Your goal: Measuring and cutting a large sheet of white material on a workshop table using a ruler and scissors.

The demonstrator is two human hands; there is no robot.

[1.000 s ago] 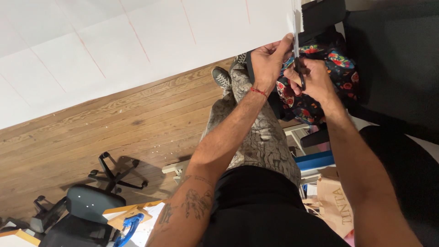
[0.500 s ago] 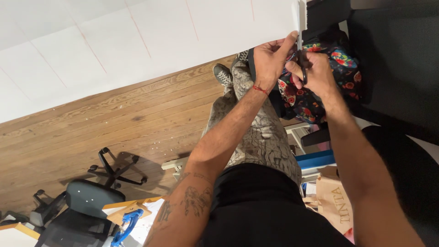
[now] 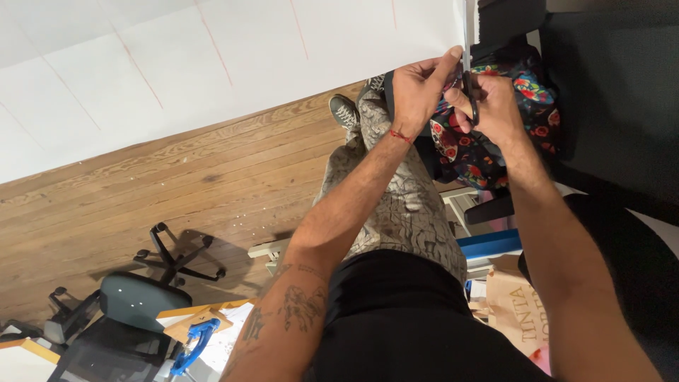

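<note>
Your left hand [image 3: 417,88] pinches the lower edge of the big white sheet [image 3: 233,64], thumb and fingers closed on the paper right beside the cut line, while your right hand [image 3: 495,106] is wrapped shut around the dark handles of the scissors [image 3: 469,85], whose blades point up into the sheet's right margin. The sheet itself hangs flat above the wooden floor [image 3: 141,191], ruled with faint red lines, and a thin strip [image 3: 472,21] stands just right of the blades. The closest risk is your own left fingertips: they sit touching the paper next to the blades, so a deeper bite could nip them. The sheet is large and held at one point only, so it may sag or twist as you cut, and the cut would then wander off true or tear the paper (I cannot tell how far apart the blades stand, since your fingers hide the pivot). The narrow strip looks likely to rip away unevenly if pulled. You also appear to be up high, with a swivel chair [image 3: 134,301], a blue clamp [image 3: 192,344] and a floral bag [image 3: 495,148] below, so leaning further toward the margin could cost you your balance, or drop the scissors among them.
</note>
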